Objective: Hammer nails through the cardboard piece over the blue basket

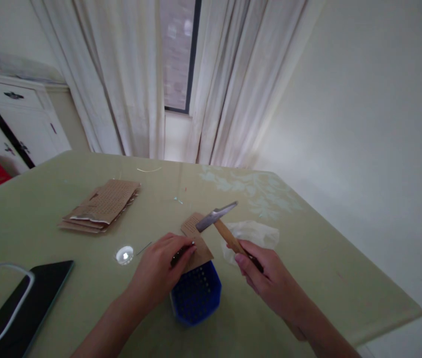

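Observation:
My right hand (266, 281) is closed round the wooden handle of a small hammer (220, 222), whose metal head is raised above a brown punched card (198, 241). That card lies partly over a blue hexagonal block (196, 296) full of small holes. My left hand (160, 271) rests on the card's near edge, its fingers pinched on a thin dark tool (181, 253) that I cannot name.
A stack of brown punched cards (101, 206) lies at the left middle of the green table (47, 214). A small shiny round thing (125, 255) and a pin lie near my left hand. A dark tablet (17, 308) with a white cable sits at the front left. A clear plastic bag (252, 236) lies beyond my right hand.

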{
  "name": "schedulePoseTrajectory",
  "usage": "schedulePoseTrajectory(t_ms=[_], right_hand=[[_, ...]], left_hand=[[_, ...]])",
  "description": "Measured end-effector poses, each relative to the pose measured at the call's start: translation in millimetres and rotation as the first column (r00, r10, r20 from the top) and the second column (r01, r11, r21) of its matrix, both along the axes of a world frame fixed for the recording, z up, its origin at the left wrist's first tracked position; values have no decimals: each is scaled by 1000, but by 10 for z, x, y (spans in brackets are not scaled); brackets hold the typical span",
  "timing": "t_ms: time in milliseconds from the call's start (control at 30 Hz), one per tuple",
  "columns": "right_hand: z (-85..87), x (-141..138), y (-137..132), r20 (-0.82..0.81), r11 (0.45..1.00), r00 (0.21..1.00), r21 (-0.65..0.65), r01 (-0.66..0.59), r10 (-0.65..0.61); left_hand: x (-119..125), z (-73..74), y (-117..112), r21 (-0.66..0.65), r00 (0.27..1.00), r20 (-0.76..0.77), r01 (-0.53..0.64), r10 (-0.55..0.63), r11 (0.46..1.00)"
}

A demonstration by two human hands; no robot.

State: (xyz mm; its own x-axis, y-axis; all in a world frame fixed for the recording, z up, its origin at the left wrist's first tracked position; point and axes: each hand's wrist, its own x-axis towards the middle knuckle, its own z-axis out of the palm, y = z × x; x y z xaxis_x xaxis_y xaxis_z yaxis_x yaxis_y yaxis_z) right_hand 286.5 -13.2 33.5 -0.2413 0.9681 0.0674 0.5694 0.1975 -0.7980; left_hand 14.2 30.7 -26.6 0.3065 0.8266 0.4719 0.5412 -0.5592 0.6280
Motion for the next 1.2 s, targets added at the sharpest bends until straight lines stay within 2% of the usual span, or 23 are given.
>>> schedulePoseTrajectory(t_ms=[133,233,300,500,700,833,967,1100,1200], right_hand=[[257,84,-141,208,989,978,139,-50,20],[405,79,-216,258,976,966,204,-82,27],[438,46,-234,266,970,964,224,-90,28],[428,-51,-188,385,971,917,165,-175,100],[455,-55,-240,412,980,910,160,-121,45],[403,-78,-253,446,977,891,135,-163,87],[386,-105,-250,421,980,906,160,-121,43],[355,-104,-241,450,978,888,124,-169,96],[336,-95,-248,417,981,908,155,-118,43]], left_hand=[[5,31,6,1,1000,-5,12,-12,1000],[3,39,12,11,1000,-6,20,-20,1000],[4,47,16,15,999,-12,33,-33,999],[8,47,34,22,998,-30,51,-50,998],[0,-36,60,24,998,26,52,-52,998],[-10,-37,66,30,999,16,51,-52,998],[-7,-30,66,19,999,-2,48,-48,999],[5,-53,69,-1,998,-41,48,-48,999],[15,-66,64,-28,998,-49,27,-29,999]])
